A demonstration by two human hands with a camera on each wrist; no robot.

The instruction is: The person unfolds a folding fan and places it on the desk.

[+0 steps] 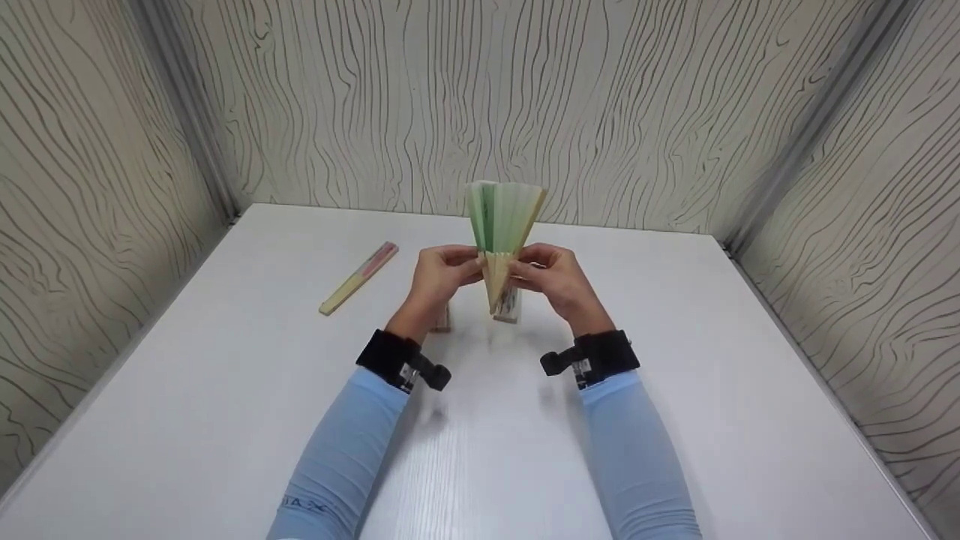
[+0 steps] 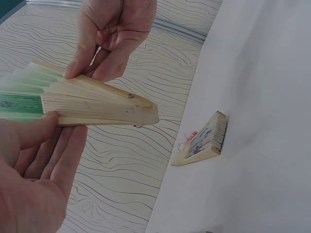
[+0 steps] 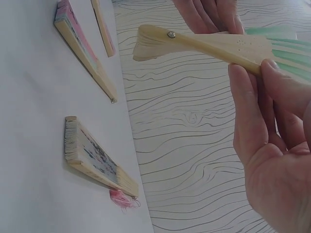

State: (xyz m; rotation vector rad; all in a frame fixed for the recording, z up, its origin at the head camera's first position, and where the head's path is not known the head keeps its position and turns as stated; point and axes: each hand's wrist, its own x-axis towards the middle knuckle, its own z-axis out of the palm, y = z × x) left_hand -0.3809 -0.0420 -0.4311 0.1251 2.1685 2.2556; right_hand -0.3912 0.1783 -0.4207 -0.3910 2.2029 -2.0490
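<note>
Both hands hold a partly spread green folding fan [image 1: 504, 217] above the table, its riveted end pointing down toward me. My left hand [image 1: 444, 276] pinches the left edge of the fan between thumb and fingers. On the opposite edge, my right hand [image 1: 556, 276] pinches the outer wooden rib the same way. The right wrist view shows the rivet near the narrow end of the fan [image 3: 209, 46], with pale wooden ribs running into green-and-white leaf. Behind the held fan, a folded fan with a dark floral pattern [image 1: 508, 306] lies on the table, partly hidden.
A folded pink fan [image 1: 360, 277] lies on the white table [image 1: 247, 390] to the left. Another folded fan [image 1: 442, 321] is mostly covered by my left wrist. A pink tassel [image 3: 122, 199] trails from the floral fan. Wood-patterned walls [image 1: 480, 112] enclose the table.
</note>
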